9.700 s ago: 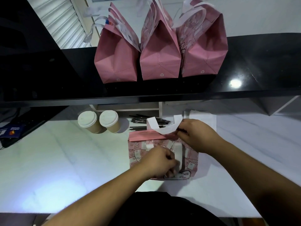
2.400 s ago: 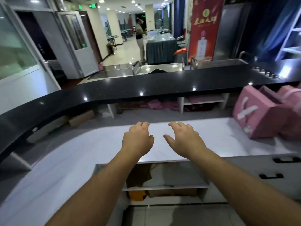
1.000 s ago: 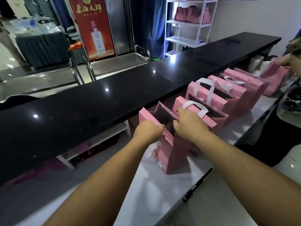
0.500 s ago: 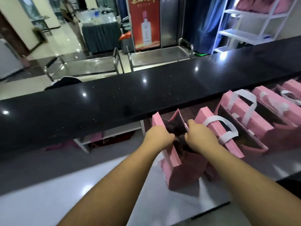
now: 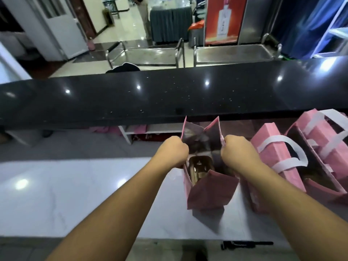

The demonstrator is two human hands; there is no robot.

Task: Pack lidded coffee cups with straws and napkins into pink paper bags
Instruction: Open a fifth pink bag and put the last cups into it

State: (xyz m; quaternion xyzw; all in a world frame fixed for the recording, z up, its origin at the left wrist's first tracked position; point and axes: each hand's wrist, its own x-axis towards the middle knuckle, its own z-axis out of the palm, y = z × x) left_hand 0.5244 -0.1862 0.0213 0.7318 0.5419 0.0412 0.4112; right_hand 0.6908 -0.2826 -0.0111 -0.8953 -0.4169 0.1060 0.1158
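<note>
In the middle of the frame, a little to the right, an open pink paper bag stands upright on the white table. The left hand is curled around the left rim of the bag and the right hand is curled around the right rim, so both hands pinch the paper and hold the mouth wide apart. Inside the bag, near its left wall, a shiny brown shape is visible. It is probably the lid or the top of a coffee cup, but the picture is too dark and blurred to say it with certainty. I see no straw or napkin in the bag.

To the right, two other pink bags with white handles stand close beside the first one, and they also look open. A black counter runs across the whole frame above the bags.

I judge that the step in hand is opening or checking this bag, with the cup perhaps already inside. The next move calls for one hand to leave the rim and fetch a straw and a napkin, while the other hand keeps the mouth open. The paper is thin, so too hard a pull could tear the rim or tip the bag over.
</note>
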